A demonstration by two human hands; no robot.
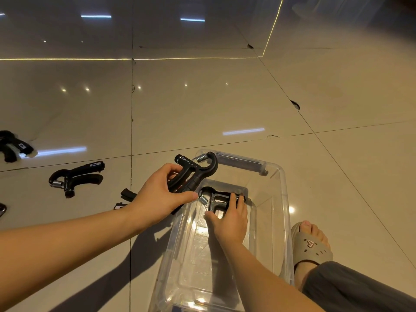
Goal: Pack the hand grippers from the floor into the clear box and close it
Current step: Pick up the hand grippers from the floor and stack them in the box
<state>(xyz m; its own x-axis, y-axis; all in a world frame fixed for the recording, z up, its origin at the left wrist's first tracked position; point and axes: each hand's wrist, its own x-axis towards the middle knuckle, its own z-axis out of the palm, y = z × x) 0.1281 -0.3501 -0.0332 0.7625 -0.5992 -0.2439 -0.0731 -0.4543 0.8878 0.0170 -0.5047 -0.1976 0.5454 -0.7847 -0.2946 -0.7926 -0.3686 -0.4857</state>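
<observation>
Left hand (157,199) has its fingers curled round the handles of one hand gripper (195,172), spring end up, held over the clear box (283,199) at its 10 o'clock rim; I judge it is queued for the next slot. Right hand (229,219) is inside the box, fingers and thumb bracketing a second gripper (219,198) flat against the 12 o'clock end wall, likely to leave floor space nearer. Two loose grippers (76,179) (13,145) lie on the tiles at 9 o'clock. Lid not seen.

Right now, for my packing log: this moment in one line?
left hand: grips black spring hand gripper at clear plastic box's rim | right hand: holds second black gripper inside box
</observation>
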